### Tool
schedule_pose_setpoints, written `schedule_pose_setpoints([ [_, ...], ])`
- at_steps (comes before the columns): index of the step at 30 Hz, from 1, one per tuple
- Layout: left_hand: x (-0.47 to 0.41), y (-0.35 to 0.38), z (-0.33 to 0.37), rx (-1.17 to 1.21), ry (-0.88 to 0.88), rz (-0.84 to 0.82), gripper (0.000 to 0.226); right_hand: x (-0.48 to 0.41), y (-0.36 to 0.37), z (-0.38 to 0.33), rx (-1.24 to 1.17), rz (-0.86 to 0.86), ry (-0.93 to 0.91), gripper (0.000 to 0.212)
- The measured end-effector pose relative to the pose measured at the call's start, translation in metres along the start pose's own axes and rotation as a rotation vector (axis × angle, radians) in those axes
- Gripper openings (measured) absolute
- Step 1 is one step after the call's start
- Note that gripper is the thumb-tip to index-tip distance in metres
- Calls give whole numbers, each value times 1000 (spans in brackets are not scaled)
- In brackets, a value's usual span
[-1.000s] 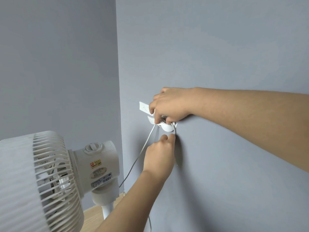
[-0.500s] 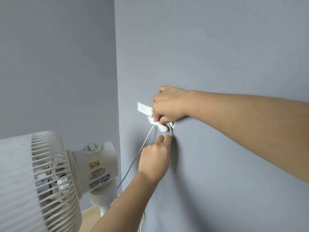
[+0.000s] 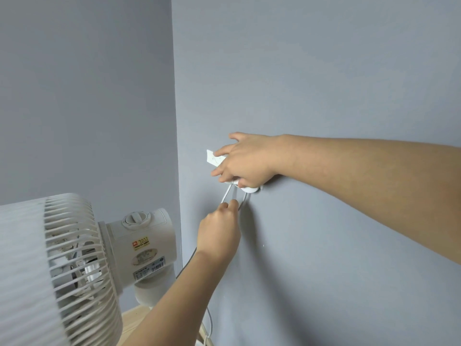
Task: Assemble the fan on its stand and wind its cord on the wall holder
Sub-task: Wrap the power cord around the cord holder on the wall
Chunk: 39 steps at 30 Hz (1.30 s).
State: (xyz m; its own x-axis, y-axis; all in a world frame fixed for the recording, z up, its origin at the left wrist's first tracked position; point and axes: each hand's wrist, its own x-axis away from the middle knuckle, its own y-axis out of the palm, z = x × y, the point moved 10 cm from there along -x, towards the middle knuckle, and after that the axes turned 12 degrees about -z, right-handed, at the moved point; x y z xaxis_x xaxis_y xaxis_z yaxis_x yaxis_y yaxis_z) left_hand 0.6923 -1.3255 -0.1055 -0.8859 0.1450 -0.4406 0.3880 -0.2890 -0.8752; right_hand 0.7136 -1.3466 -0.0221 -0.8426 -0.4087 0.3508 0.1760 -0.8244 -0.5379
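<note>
A white fan (image 3: 74, 265) with a ribbed grille and a round knob on its motor housing stands on its stand at the lower left. A white wall holder (image 3: 249, 189) is fixed to the grey-blue wall, mostly hidden under my right hand (image 3: 247, 161), which rests on it with the fingers spread. The white cord (image 3: 226, 194) hangs in a loop from the holder. Just below, my left hand (image 3: 219, 233) pinches the cord between thumb and fingertips. More cord trails down past my left forearm toward the floor.
A white label or plate (image 3: 214, 158) sits on the wall left of the holder. The wall corner (image 3: 175, 121) runs vertically just left of my hands. A strip of wooden floor (image 3: 134, 320) shows beneath the fan.
My right hand's fingers have spread out over the holder and the label. My left hand has slid slightly left and down with the cord, which now hangs in a wider loop.
</note>
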Motion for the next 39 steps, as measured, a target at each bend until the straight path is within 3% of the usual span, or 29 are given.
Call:
schedule_pose_setpoints([
  [4, -3, 1, -7, 105, -24, -11, 15, -3, 8, 4, -12, -51, 56, 38],
  [11, -3, 4, -44, 358, -122, -31, 25, 1, 7, 5, -1, -80, 122, 40],
  [17, -4, 20, -18, 118, -31, -100, 20, 4, 7, 8, -10, -88, 122, 41],
  [20, -5, 21, -16, 108, -36, -103, 19, 4, 7, 7, -19, -95, 114, 43],
  [23, -8, 22, -43, 348, -179, -113, 28, 3, 8, 8, -28, -111, 101, 42],
  [28, -2, 49, -74, 1245, -401, -211, 35, -7, 9, 13, -96, -109, 76, 37],
  [30, -3, 49, -71, 1457, -435, -241, 31, -7, 7, 17, -108, -85, 103, 41],
  [32, -7, 48, -73, 1493, -454, -256, 28, -7, 7, 19, -103, -81, 120, 41],
  [36, -19, 35, -95, 1240, -519, -156, 28, -9, 6, 19, -129, -69, 110, 36],
  [39, -29, 30, -97, 1228, -560, -121, 30, -10, 7, 20, -157, -56, 109, 31],
])
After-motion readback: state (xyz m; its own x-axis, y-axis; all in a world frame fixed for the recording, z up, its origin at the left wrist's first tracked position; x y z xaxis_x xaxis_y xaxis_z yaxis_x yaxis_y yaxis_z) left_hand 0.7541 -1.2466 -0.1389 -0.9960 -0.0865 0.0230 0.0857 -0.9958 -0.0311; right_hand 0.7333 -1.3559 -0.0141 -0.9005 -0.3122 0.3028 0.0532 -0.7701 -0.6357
